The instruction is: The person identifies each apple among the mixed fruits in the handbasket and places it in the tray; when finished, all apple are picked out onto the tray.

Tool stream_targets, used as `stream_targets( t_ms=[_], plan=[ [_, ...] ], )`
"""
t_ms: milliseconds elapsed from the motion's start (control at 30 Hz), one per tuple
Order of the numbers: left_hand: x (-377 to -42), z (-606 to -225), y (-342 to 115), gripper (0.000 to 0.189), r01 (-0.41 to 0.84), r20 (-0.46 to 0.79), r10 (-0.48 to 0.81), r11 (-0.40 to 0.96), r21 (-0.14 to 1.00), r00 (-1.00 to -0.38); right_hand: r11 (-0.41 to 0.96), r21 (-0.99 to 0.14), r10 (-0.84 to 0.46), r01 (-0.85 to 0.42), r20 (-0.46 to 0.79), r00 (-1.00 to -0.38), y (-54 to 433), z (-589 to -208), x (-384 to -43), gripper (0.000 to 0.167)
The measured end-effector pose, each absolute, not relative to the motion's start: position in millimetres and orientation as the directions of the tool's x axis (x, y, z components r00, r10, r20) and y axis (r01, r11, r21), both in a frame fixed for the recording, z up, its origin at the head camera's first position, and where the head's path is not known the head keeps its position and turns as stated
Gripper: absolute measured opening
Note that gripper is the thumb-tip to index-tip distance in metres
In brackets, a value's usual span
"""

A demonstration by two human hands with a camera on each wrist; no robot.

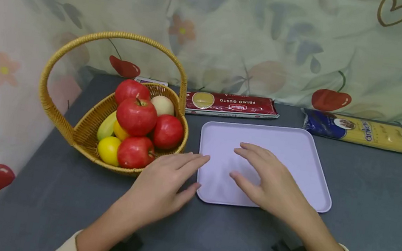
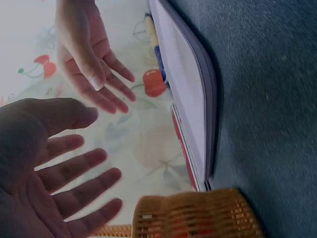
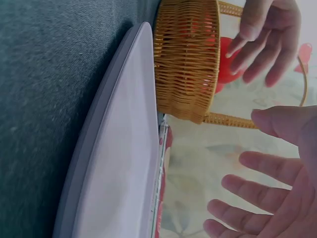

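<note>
My left hand (image 1: 163, 182) hovers between the wicker basket (image 1: 87, 120) and the lilac tray (image 1: 292, 164), its fingers extended and holding nothing. Over the tray's front part is my right hand (image 1: 270, 180), fingers spread, also holding nothing. In the left wrist view both palms show, with the left fingers (image 2: 81, 163) apart. The basket holds several red apples (image 1: 136, 116), yellow lemons (image 1: 109, 150), a pale round item (image 1: 163, 106) and a long green-yellow fruit (image 1: 107, 126). The tray's visible surface bears nothing but the hand's faint shadow.
Behind the tray lies a red pasta packet (image 1: 232, 105). A blue and yellow pasta packet (image 1: 362, 131) lies at the back right. The dark grey table (image 1: 215, 243) meets a patterned curtain (image 1: 236, 40) at the back and left. The basket's tall handle (image 1: 121, 36) arches above the fruit.
</note>
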State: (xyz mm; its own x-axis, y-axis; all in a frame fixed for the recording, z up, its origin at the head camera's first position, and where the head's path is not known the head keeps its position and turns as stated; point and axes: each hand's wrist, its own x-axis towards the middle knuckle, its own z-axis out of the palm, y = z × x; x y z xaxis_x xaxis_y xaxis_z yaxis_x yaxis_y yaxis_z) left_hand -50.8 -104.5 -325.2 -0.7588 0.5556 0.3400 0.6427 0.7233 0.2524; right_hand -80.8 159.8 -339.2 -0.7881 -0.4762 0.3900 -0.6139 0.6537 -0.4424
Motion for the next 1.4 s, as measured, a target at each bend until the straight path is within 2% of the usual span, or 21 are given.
stream_targets(
  t_ms=[233, 400, 500, 567, 767, 933, 1067, 1133, 1233, 1400],
  plan=[
    [-47, -325, -124, 0.049, 0.666, 0.494, 0.481, 0.674, 0.321, -0.725, 0.556, -0.583, -0.452, -0.592, 0.386, -0.804, 146, -340, -92, 0.044],
    [-45, -329, -145, 0.042, 0.675, 0.564, 0.424, 0.643, 0.363, -0.708, 0.530, -0.625, -0.452, -0.573, 0.364, -0.815, 137, -339, -95, 0.044],
    [-46, -332, -158, 0.033, 0.689, 0.646, 0.368, 0.632, 0.354, -0.669, 0.522, -0.639, -0.452, -0.565, 0.355, -0.819, 133, -340, -96, 0.043],
    [-47, -333, -168, 0.033, 0.697, 0.710, 0.317, 0.635, 0.334, -0.629, 0.513, -0.645, -0.453, -0.567, 0.357, -0.817, 130, -340, -98, 0.043],
    [-48, -328, -198, 0.045, 0.667, 0.876, 0.081, 0.682, 0.299, -0.476, 0.496, -0.634, -0.454, -0.593, 0.393, -0.800, 121, -341, -101, 0.042],
    [-48, -332, -222, 0.046, 0.623, 0.908, -0.176, 0.677, 0.392, -0.381, 0.525, -0.605, -0.440, -0.599, 0.410, -0.799, 116, -338, -106, 0.042],
    [-51, -337, -237, 0.042, 0.611, 0.868, -0.385, 0.618, 0.495, -0.313, 0.529, -0.631, -0.418, -0.567, 0.388, -0.822, 114, -333, -111, 0.042],
    [-53, -339, -244, 0.041, 0.614, 0.824, -0.475, 0.562, 0.554, -0.309, 0.513, -0.652, -0.418, -0.559, 0.379, -0.826, 111, -332, -114, 0.042],
    [-56, -342, -255, 0.041, 0.618, 0.745, -0.562, 0.455, 0.641, -0.360, 0.487, -0.671, -0.429, -0.558, 0.372, -0.823, 104, -331, -116, 0.043],
    [-68, -357, -274, 0.049, 0.651, 0.618, -0.598, 0.201, 0.732, -0.511, 0.436, -0.707, -0.437, -0.557, 0.375, -0.818, 86, -328, -122, 0.043]
  ],
)
